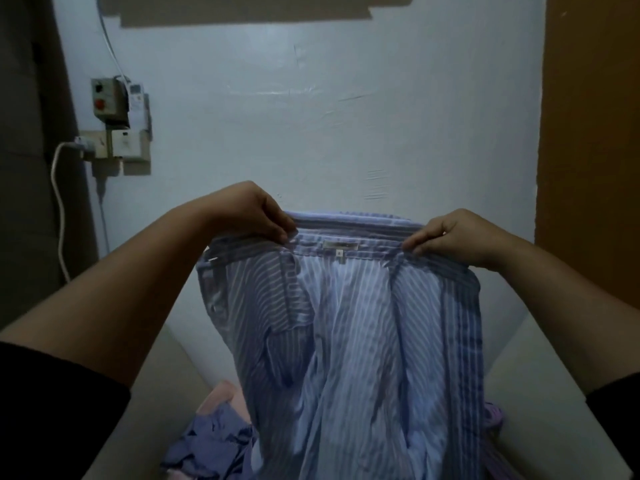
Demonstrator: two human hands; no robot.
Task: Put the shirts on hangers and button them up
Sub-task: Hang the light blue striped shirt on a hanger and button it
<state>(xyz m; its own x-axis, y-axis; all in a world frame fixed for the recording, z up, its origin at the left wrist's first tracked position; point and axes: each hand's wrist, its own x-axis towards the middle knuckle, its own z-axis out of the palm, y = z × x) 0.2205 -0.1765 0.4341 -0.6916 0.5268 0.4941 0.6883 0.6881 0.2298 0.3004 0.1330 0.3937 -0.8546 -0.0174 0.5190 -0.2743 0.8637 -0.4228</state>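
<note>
Head view has the blue striped shirt point(349, 341) held up in the air, collar uppermost, its inner label point(341, 245) facing the wearer and sitting midway between the two hands. Left hand point(258, 211) pinches the collar band at one end, fingers curled down over the fabric; right hand point(457, 237) pinches the other end the same way. Below both hands the body of the shirt hangs loose and open at the front, its tail dropping out of sight. No hanger shows anywhere, and that looks like the snag: one hand would have to let go to fetch one, and the collar could sag or slip from the single pinch. Under the left hand lies a heap of blue and pink clothes point(214, 434) on a pale surface point(554, 393); the hanging tail may drag into it and tangle.
</note>
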